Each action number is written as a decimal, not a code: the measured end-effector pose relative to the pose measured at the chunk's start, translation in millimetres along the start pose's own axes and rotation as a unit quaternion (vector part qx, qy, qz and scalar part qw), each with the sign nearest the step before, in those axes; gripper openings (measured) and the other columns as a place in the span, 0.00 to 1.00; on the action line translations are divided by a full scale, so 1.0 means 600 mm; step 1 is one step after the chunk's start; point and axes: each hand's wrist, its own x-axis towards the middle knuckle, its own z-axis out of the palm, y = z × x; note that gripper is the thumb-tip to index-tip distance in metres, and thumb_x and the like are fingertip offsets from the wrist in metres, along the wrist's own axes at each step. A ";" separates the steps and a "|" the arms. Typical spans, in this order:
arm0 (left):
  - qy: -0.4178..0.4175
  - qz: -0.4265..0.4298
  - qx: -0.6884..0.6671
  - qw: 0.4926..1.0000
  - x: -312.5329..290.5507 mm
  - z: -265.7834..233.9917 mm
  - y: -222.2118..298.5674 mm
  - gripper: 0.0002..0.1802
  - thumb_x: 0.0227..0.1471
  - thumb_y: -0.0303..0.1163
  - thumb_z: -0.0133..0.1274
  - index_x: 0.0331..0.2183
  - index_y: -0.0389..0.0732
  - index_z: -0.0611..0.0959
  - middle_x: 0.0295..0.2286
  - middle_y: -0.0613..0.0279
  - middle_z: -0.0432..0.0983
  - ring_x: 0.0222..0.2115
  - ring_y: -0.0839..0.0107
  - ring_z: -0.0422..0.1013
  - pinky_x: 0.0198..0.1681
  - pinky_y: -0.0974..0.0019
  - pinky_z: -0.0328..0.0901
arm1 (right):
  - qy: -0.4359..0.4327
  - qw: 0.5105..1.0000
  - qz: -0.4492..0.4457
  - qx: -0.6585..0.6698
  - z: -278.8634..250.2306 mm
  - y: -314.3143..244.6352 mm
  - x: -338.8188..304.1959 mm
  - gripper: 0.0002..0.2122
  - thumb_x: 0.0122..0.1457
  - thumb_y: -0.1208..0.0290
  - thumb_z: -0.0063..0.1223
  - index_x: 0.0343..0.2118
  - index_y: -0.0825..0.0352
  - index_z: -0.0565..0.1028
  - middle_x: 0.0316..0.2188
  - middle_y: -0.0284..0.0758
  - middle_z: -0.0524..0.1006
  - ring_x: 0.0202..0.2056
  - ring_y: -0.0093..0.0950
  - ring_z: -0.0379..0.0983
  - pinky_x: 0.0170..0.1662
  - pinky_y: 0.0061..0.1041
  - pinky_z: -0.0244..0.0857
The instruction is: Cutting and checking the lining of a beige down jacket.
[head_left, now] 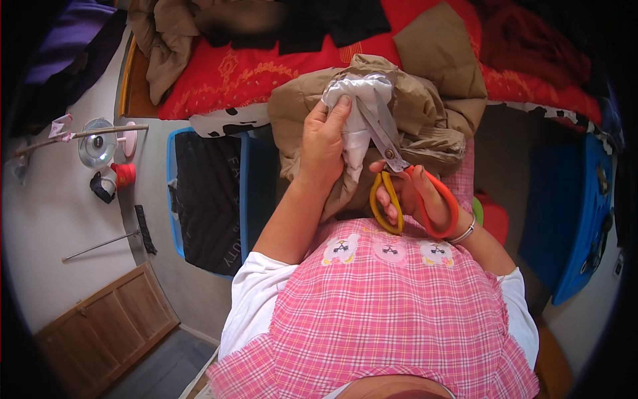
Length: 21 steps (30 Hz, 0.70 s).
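Observation:
Pinched in my left hand is a white lining cloth, bunched up at the middle of the view. It belongs with, or lies against, a padded khaki garment spread over my lap and the bed edge. My right hand has its fingers through the handles of a pair of scissors, one handle yellow and one orange-red. The blades point up and away, parted, with the white cloth at them. Whether they are cutting into it I cannot tell.
Ahead lies a bed with a red patterned cover, heaped with dark and khaki clothes. A blue-rimmed bin with a black bag stands at left, beyond it a fan. A blue table is at right. A pink checked apron covers me.

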 end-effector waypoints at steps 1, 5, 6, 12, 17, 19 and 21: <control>0.005 0.003 -0.012 1.000 0.003 -0.006 -0.005 0.13 0.55 0.33 0.51 0.42 0.38 0.76 0.36 0.62 0.76 0.36 0.72 0.73 0.39 0.67 0.69 | 0.001 1.000 0.006 -0.010 -0.001 0.000 0.000 0.32 0.62 0.42 0.24 0.56 0.67 0.56 0.29 0.32 0.65 0.26 0.20 0.63 0.32 0.19 0.60; 0.019 0.008 -0.011 1.000 0.012 -0.016 -0.008 0.13 0.55 0.34 0.52 0.41 0.38 0.77 0.35 0.62 0.77 0.35 0.72 0.74 0.38 0.68 0.70 | -0.013 1.000 0.018 -0.017 -0.004 0.004 -0.004 0.33 0.62 0.41 0.23 0.57 0.68 0.55 0.29 0.32 0.66 0.26 0.19 0.63 0.32 0.18 0.59; 0.020 0.004 -0.035 0.999 0.012 -0.013 -0.007 0.13 0.55 0.35 0.52 0.41 0.38 0.77 0.35 0.62 0.77 0.35 0.72 0.74 0.38 0.68 0.70 | -0.013 1.000 0.017 -0.017 -0.004 0.006 -0.004 0.33 0.62 0.41 0.23 0.57 0.68 0.55 0.29 0.32 0.66 0.26 0.19 0.63 0.32 0.18 0.59; 0.036 -0.011 -0.045 0.998 0.015 -0.012 -0.021 0.15 0.55 0.37 0.52 0.41 0.38 0.77 0.35 0.61 0.77 0.35 0.71 0.74 0.38 0.67 0.70 | 0.010 0.999 0.033 0.023 -0.007 0.016 0.008 0.30 0.63 0.43 0.23 0.55 0.66 0.58 0.27 0.30 0.64 0.24 0.18 0.60 0.29 0.19 0.60; 0.055 -0.009 -0.041 0.998 0.018 -0.016 -0.036 0.15 0.56 0.37 0.52 0.41 0.37 0.76 0.35 0.60 0.77 0.34 0.71 0.74 0.38 0.68 0.70 | 0.072 0.997 0.024 0.019 0.002 0.027 0.022 0.29 0.62 0.43 0.30 0.53 0.66 0.59 0.27 0.28 0.64 0.24 0.16 0.60 0.28 0.17 0.59; 0.068 -0.003 -0.032 0.997 0.020 -0.018 -0.042 0.16 0.57 0.39 0.50 0.41 0.36 0.76 0.34 0.60 0.76 0.34 0.72 0.73 0.36 0.70 0.70 | 0.071 0.997 0.005 -0.015 -0.004 0.034 0.029 0.29 0.62 0.44 0.32 0.53 0.66 0.59 0.27 0.28 0.64 0.24 0.16 0.60 0.27 0.16 0.59; 0.074 -0.002 -0.014 0.997 0.020 -0.016 -0.046 0.17 0.57 0.41 0.49 0.40 0.36 0.76 0.33 0.61 0.76 0.32 0.74 0.73 0.34 0.71 0.69 | 0.069 0.996 -0.013 -0.048 -0.010 0.040 0.036 0.28 0.62 0.44 0.33 0.53 0.66 0.60 0.26 0.28 0.64 0.24 0.15 0.60 0.27 0.16 0.59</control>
